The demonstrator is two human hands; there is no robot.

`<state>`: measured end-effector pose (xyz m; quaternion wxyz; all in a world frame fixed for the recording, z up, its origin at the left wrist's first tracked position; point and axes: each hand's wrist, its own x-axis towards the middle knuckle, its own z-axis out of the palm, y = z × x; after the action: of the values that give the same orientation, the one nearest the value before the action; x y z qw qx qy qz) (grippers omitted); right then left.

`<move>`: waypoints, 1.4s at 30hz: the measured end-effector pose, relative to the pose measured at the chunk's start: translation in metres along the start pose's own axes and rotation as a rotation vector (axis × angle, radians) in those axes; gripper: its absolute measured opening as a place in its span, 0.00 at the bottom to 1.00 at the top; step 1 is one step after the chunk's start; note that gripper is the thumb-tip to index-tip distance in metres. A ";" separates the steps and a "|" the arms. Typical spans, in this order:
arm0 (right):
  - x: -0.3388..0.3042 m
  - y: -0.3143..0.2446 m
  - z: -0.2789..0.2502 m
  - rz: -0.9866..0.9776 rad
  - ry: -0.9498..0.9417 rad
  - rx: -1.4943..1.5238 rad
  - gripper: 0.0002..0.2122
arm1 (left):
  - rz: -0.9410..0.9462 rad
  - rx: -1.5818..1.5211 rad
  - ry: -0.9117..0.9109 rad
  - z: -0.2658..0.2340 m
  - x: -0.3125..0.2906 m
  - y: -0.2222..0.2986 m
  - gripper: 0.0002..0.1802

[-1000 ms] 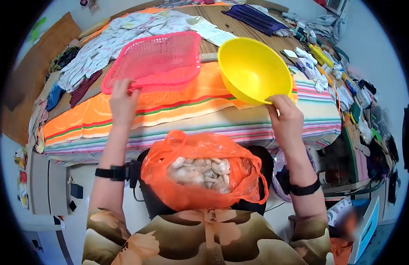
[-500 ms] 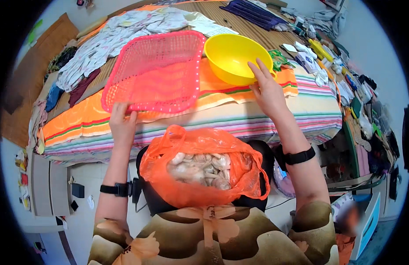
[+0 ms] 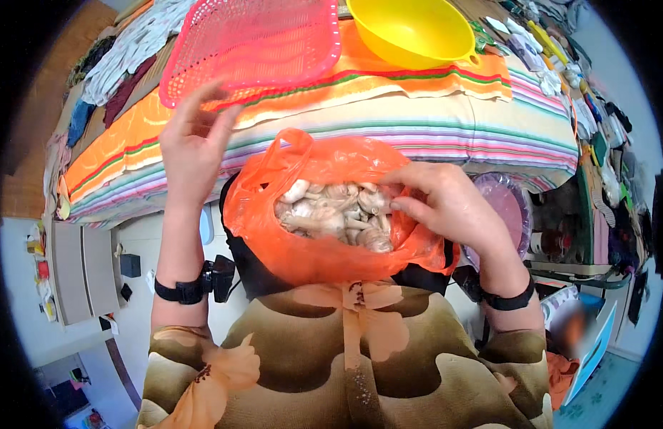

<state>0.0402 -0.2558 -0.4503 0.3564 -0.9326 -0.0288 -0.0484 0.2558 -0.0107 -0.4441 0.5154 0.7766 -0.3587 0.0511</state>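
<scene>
On my lap an orange plastic bag (image 3: 288, 254) gapes wide, full of whitish garlic bulbs (image 3: 321, 214) with stems. My right hand (image 3: 439, 196) reaches over the bag's right side, thumb and fingers apart at the garlic, holding nothing that I can see. My left hand (image 3: 195, 143) is raised left of the bag, fingers spread and slightly blurred, just in front of the pink plastic basket (image 3: 249, 53). That basket lies on the bed beside a yellow plastic basin (image 3: 417, 36).
An orange cloth (image 3: 389, 79) covers the edge of the bed, over a striped sheet (image 3: 446, 139). Clothes (image 3: 131, 61) are heaped at far left. Assorted goods crowd the right side. A purple basin (image 3: 503, 214) stands low right of my knees.
My right hand has left the yellow basin and come down to the bag. My left hand has let go of the basket's rim and lifted. The view has tipped downward.
</scene>
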 end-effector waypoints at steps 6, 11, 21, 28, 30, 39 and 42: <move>0.013 0.005 0.030 0.105 -0.057 -0.363 0.13 | 0.086 -0.143 -0.797 0.032 -0.033 0.030 0.07; 0.008 0.016 0.031 0.018 0.001 -0.389 0.10 | 0.145 0.005 -0.711 0.049 -0.044 0.017 0.07; 0.023 -0.037 0.029 0.037 -0.106 0.064 0.10 | 0.150 -0.073 -0.735 0.027 -0.057 0.019 0.04; 0.023 -0.039 0.040 0.157 -0.215 0.313 0.09 | 0.168 -0.376 -0.691 0.057 -0.061 0.013 0.06; 0.019 -0.032 0.040 0.202 -0.179 0.266 0.08 | 0.256 -0.322 -0.646 0.062 -0.057 0.014 0.06; 0.008 -0.025 0.047 0.286 0.016 0.437 0.05 | 0.089 -0.266 -0.596 0.053 -0.063 0.028 0.06; 0.008 -0.022 0.047 0.138 -0.022 0.274 0.04 | 0.162 -0.193 -0.580 0.053 -0.066 0.028 0.06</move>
<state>0.0497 -0.2077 -0.4693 0.4825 -0.8755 0.0249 -0.0091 0.1745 -0.0282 -0.4766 0.4572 0.6750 -0.5547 -0.1660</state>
